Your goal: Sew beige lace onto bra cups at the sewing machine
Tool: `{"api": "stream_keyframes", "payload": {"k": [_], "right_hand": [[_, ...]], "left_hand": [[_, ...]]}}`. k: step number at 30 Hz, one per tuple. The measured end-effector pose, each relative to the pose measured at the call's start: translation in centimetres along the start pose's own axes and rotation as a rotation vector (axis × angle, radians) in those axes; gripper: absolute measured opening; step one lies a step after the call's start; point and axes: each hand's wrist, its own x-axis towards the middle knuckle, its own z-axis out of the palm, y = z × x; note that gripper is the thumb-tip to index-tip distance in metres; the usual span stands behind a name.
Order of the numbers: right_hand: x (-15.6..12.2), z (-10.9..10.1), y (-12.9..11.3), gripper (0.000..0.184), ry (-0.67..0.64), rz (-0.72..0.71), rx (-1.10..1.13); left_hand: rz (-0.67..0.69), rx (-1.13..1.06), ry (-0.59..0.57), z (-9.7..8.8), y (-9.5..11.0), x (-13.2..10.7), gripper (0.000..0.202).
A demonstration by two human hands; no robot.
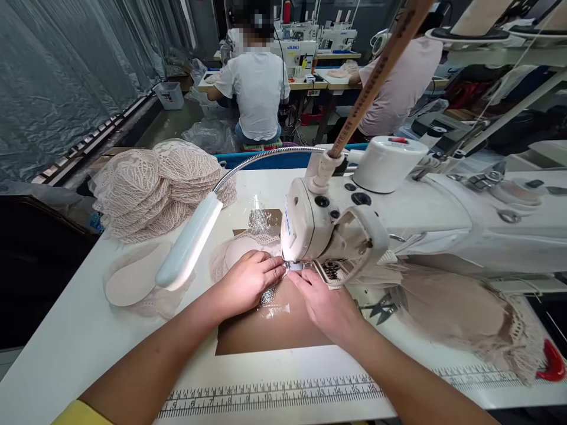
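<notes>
A beige lace bra cup piece (241, 248) lies under the needle end of a white sewing machine (299, 224). My left hand (254, 280) is at the cup's near edge, its fingers drawn together and pressing the fabric left of the presser foot (295, 265). From the right, my right hand (325, 298) reaches in, thumb and forefinger closed at the fabric edge by the foot. The fabric between the fingertips is mostly hidden. Beneath both hands, a brown sheet (274, 330) with shiny tape covers part of the white table (128, 348).
Stacked lace pieces (146, 189) stand at the left, with another cup piece (137, 277) nearer. A lamp (190, 242) arches over the table. Thread snips (383, 308) and gathered beige fabric (460, 307) lie right. A ruler strip (266, 396) runs along the front. Two people work beyond.
</notes>
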Motion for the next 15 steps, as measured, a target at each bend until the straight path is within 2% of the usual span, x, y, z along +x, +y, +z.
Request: {"api": "stream_keyframes", "payload": {"k": [7,15], "right_hand": [[-0.2,1.1,0.7,0.044,0.087,-0.02,0.143],[-0.1,0.8,0.8,0.04,0.064,-0.007,0.178]], "left_hand": [[-0.04,-0.013,-0.002,-0.3,-0.3,0.4,0.04],[-0.046,0.015,0.022,0.1,-0.5,0.4,0.038]]}}
